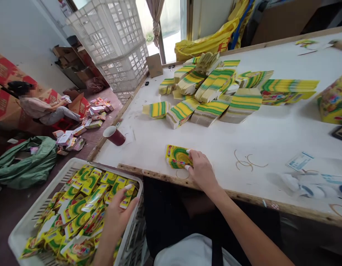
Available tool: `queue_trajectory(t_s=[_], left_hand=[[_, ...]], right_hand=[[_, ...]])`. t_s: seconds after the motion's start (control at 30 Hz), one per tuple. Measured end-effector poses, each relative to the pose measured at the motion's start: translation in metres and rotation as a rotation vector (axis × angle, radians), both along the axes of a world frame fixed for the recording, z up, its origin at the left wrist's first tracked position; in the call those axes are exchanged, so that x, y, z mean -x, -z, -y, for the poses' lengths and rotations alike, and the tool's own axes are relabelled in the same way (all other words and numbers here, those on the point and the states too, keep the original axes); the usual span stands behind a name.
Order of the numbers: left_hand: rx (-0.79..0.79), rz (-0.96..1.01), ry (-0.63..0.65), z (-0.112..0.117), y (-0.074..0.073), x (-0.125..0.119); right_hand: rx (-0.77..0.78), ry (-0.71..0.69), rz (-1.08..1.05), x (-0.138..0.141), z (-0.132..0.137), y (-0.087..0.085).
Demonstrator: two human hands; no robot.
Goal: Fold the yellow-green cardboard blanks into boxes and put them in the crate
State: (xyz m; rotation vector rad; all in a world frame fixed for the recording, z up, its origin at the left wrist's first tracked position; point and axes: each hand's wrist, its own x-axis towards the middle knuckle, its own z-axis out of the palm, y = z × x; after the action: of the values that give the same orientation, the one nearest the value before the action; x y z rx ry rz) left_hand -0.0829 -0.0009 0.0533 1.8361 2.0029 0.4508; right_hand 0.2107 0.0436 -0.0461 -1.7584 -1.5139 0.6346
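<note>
My right hand (201, 170) rests on the white table (270, 140) near its front edge, fingers pinched on a small stack of flat yellow-green cartons (178, 156). My left hand (118, 212) reaches down into a white plastic crate (27, 225) at my lower left and grips one folded yellow-green box (127, 195) at the crate's right edge. The crate is full of several such boxes lying loose.
Stacks of flat yellow-green cartons (215, 92) are piled mid-table. A red cup (114, 135) lies on its side at the table's left edge. Rubber bands (247, 161) and plastic wrappers (309, 181) lie to the right. Stacked white crates (115, 48) stand behind; a seated person (40, 107) works on the floor at left.
</note>
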Motion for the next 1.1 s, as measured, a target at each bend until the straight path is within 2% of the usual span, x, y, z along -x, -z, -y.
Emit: queue_trajectory(t_s=[0.13,0.23,0.33,0.47,0.63,0.73,0.83,0.97,1.03,1.1], left_hand=[[-0.025,0.219,0.382,-0.015,0.011,-0.075],[-0.051,0.244,0.564,-0.026,0.015,-0.107],[-0.101,0.207,0.631,-0.037,0.021,-0.120],[-0.168,0.078,0.648,-0.063,0.033,-0.126],[0.044,-0.238,0.778,-0.113,0.048,-0.143],[0.113,-0.288,0.845,-0.133,0.057,-0.156],[0.098,-0.274,0.845,-0.137,0.065,-0.165],[0.043,-0.232,0.783,-0.121,0.066,-0.167],[-0.108,-0.107,0.692,-0.109,0.061,-0.165],[-0.325,0.165,0.514,-0.096,0.054,-0.165]], right_hand=[[-0.005,0.031,0.012,0.000,0.006,0.002],[0.001,0.005,-0.001,-0.001,0.008,0.006],[-0.004,-0.044,-0.028,-0.004,0.010,0.009],[0.008,-0.103,-0.052,-0.008,0.012,0.007],[0.041,-0.159,-0.063,-0.015,0.010,0.002],[0.074,-0.155,-0.058,-0.020,0.008,-0.001],[0.121,-0.125,-0.048,-0.029,0.007,-0.003],[0.152,-0.094,-0.052,-0.041,0.008,-0.006],[0.153,-0.060,-0.135,-0.047,0.009,-0.007],[0.136,-0.006,-0.328,-0.052,0.009,-0.011]])
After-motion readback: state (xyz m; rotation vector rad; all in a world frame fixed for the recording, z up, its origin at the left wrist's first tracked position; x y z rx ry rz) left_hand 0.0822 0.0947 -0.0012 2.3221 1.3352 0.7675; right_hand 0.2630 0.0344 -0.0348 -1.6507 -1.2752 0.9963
